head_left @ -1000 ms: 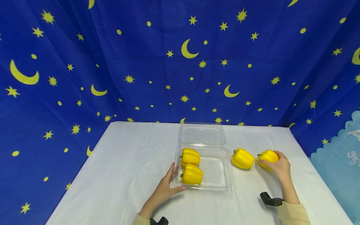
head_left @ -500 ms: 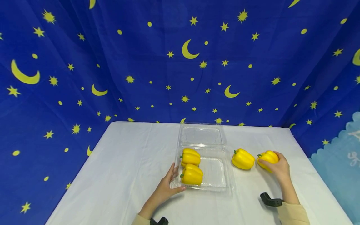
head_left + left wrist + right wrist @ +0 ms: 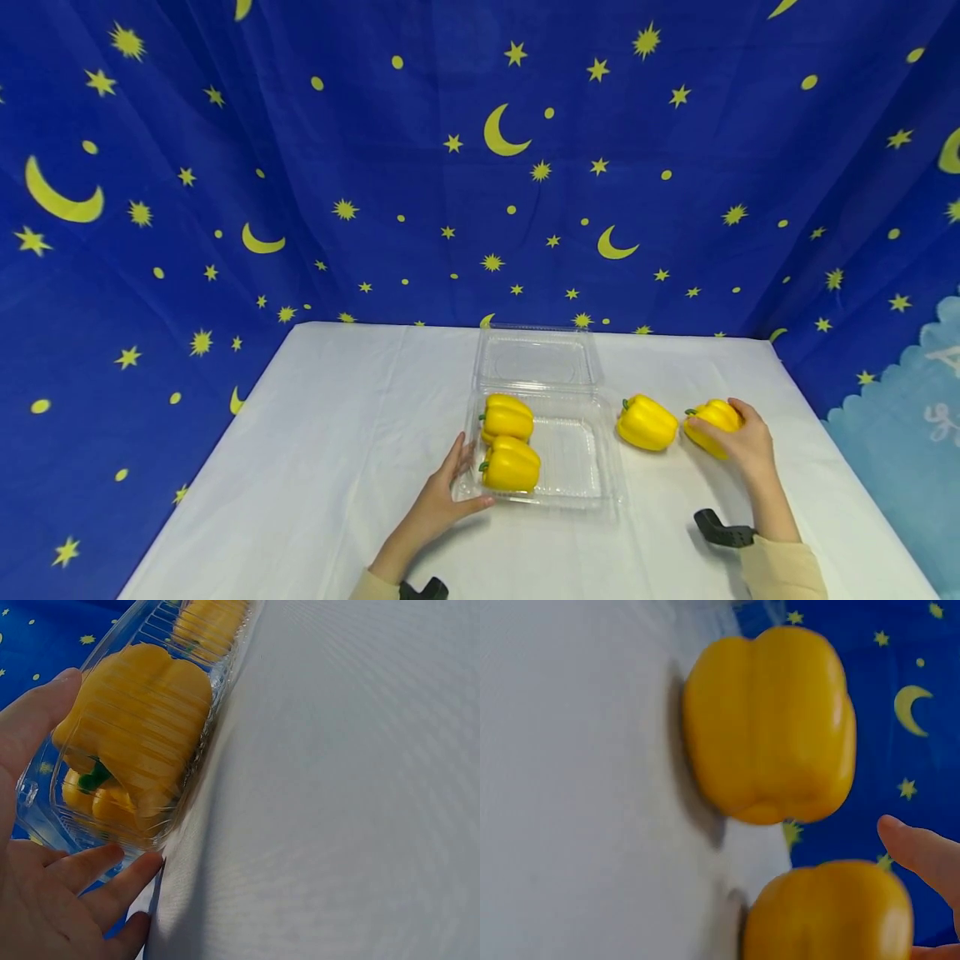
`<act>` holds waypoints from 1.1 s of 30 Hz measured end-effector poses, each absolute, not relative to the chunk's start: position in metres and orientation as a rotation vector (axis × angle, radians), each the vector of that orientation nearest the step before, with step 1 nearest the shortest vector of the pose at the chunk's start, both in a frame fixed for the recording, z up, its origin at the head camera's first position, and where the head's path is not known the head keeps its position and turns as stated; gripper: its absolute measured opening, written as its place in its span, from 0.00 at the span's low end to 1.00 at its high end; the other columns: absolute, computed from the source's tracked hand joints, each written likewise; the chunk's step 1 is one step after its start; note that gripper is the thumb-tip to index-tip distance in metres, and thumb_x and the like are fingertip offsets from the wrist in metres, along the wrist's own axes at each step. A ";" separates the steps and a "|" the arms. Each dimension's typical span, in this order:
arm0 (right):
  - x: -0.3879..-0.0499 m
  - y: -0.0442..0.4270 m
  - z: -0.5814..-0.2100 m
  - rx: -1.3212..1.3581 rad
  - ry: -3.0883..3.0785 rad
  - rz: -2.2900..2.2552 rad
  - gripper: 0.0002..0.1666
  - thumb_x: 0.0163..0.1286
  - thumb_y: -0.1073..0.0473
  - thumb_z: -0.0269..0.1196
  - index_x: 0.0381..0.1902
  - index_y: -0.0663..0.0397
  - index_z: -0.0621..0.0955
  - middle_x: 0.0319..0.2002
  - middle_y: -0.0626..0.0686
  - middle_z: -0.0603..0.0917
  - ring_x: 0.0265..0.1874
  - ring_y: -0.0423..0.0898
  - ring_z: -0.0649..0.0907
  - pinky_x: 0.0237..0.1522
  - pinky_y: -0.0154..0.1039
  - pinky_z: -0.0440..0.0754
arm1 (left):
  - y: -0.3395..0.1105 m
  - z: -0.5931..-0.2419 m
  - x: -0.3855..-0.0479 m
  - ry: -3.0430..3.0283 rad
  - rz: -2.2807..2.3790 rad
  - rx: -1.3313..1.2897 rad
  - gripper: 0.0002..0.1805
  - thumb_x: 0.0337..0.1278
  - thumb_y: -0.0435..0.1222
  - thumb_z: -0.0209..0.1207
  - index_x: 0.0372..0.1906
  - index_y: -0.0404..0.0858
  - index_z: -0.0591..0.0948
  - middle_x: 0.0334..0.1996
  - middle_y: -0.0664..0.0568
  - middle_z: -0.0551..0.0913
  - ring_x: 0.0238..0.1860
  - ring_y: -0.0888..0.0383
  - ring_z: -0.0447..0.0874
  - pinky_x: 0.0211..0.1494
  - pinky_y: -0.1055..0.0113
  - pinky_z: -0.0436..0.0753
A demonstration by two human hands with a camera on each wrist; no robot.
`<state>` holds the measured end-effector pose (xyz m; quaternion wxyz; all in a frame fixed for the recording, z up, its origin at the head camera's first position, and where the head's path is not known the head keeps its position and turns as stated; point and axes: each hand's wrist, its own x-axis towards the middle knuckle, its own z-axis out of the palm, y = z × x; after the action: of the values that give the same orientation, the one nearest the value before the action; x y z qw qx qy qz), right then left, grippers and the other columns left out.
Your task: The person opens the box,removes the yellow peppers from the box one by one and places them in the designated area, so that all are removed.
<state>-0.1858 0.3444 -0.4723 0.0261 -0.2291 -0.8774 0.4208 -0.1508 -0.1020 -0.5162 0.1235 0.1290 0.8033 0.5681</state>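
A clear plastic clamshell container (image 3: 573, 454) lies with its lid (image 3: 536, 360) folded back. Two yellow bell peppers (image 3: 511, 464) sit one behind the other along its left side. At the container's front left corner is my left hand (image 3: 442, 496), thumb along the front edge and fingers spread on the left side; the left wrist view shows those fingers extended against the plastic. My right hand (image 3: 742, 442) holds the rightmost bell pepper (image 3: 708, 414) between thumb and fingers, on the table. Just left of it lies another bell pepper (image 3: 647, 422). Palm-side contact is partly hidden.
A white cloth covers the table (image 3: 360, 400). Behind it hangs a blue curtain (image 3: 420, 192) with yellow moons and stars. At the far right is a light blue cloud-shaped panel (image 3: 907, 425). A dark wrist mount (image 3: 722, 530) sits at the right cuff.
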 end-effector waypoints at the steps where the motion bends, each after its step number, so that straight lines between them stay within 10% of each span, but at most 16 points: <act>1: -0.186 0.343 -0.470 -0.708 -2.692 1.308 0.55 0.63 0.45 0.64 0.73 0.68 0.49 0.71 0.73 0.52 0.69 0.69 0.57 0.71 0.63 0.57 | -0.102 -0.516 -0.151 2.341 1.658 0.376 0.60 0.47 0.47 0.70 0.76 0.37 0.43 0.74 0.41 0.56 0.71 0.40 0.61 0.74 0.42 0.57; 33: -0.169 0.144 -0.444 0.302 -2.699 1.430 0.40 0.52 0.58 0.73 0.61 0.63 0.72 0.61 0.63 0.75 0.62 0.63 0.73 0.64 0.63 0.69 | -0.102 -0.516 -0.151 2.356 1.636 0.394 0.59 0.48 0.47 0.69 0.76 0.37 0.43 0.74 0.40 0.57 0.69 0.39 0.64 0.72 0.38 0.57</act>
<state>-0.1695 0.1438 -0.4440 0.0363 0.0982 -0.8788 0.4655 -0.1508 -0.1020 -0.5162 0.1229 0.1349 0.8075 0.5609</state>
